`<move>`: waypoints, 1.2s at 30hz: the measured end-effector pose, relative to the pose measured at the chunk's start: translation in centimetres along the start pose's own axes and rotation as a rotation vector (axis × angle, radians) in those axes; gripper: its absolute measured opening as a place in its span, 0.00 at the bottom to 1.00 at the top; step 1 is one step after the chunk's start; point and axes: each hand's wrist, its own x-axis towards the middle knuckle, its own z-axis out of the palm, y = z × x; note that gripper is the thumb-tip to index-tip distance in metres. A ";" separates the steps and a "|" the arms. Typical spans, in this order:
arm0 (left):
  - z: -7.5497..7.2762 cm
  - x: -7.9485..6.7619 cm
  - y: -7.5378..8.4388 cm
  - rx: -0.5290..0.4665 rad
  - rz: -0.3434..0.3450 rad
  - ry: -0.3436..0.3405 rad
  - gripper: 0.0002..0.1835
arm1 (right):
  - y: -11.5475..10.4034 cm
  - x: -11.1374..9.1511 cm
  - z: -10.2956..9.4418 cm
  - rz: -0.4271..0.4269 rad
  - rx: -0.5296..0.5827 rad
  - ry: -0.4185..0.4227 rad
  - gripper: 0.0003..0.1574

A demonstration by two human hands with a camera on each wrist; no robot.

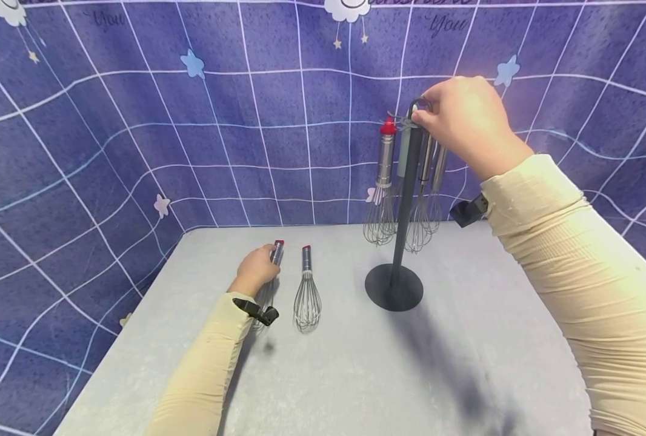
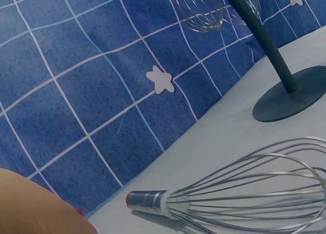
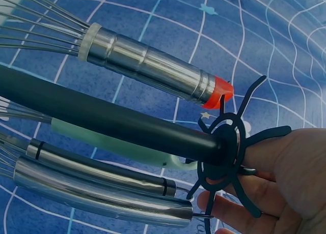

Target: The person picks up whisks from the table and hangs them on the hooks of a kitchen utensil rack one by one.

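Note:
My left hand (image 1: 257, 270) grips the steel handle of a whisk (image 1: 278, 251) with a red end, low over the table's left side; my wrist partly hides its wires. Beside it another red-ended whisk (image 1: 307, 297) lies flat, its wire loops large in the left wrist view. My right hand (image 1: 467, 124) pinches the top loop of a dark upright stand (image 1: 405, 206), close to its ring of hooks (image 3: 238, 137). Several whisks hang there: a red-tipped one (image 3: 147, 63), one with a pale green handle (image 3: 112, 142) and steel-handled ones (image 3: 102, 188).
The stand's round base (image 1: 394, 297) rests on the grey-white table (image 1: 323, 381). A blue gridded cloth (image 1: 279, 151) with stars and clouds rises behind the table and along its left side.

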 end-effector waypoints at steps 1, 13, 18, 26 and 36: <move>-0.1 0.0 -0.1 0.002 0.000 0.000 0.36 | 0.0 0.0 0.0 0.003 0.002 -0.003 0.25; -2.0 -0.4 1.0 -0.006 0.053 0.068 0.33 | -0.1 0.0 0.0 0.015 -0.002 0.014 0.23; -2.9 -0.6 1.8 -0.019 0.074 0.094 0.34 | -0.1 0.0 -0.1 0.013 -0.014 0.011 0.22; -3.9 -0.4 2.6 -0.029 0.095 0.103 0.36 | -0.3 0.0 -0.2 0.016 -0.027 0.009 0.21; -5.4 -0.9 4.3 -0.031 0.140 0.152 0.35 | -0.5 0.0 -0.2 0.017 -0.033 0.017 0.21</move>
